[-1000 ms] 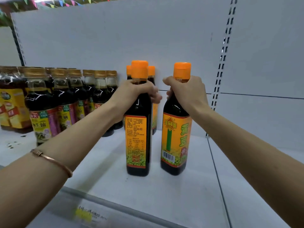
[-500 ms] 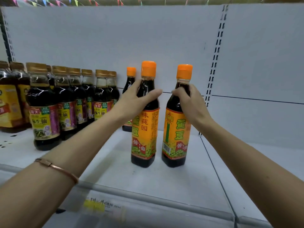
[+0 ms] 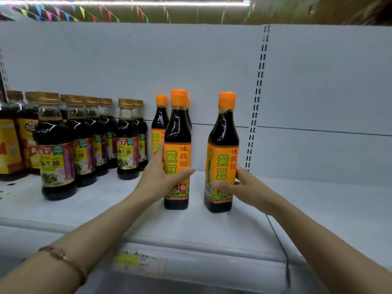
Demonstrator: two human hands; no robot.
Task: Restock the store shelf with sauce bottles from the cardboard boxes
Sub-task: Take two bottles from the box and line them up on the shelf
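Two dark sauce bottles with orange caps and orange labels stand upright on the white shelf (image 3: 212, 225). My left hand (image 3: 161, 179) wraps the label of the left bottle (image 3: 177, 132), thumb across its front. My right hand (image 3: 244, 187) grips the lower label of the right bottle (image 3: 224, 132), thumb in front, fingers behind. Two more orange-capped bottles (image 3: 159, 122) stand behind the left one, partly hidden. No cardboard box is in view.
Several dark bottles with gold caps (image 3: 57, 149) fill the shelf's left side. The white back panel has a slotted upright (image 3: 257, 98) to the right. A price-tag strip (image 3: 135, 262) runs along the shelf's front edge. Bare shelf lies right of the bottles.
Both hands slid down from the bottle necks to the labels. The two bottles now stand farther apart, and the view has pulled back and up.
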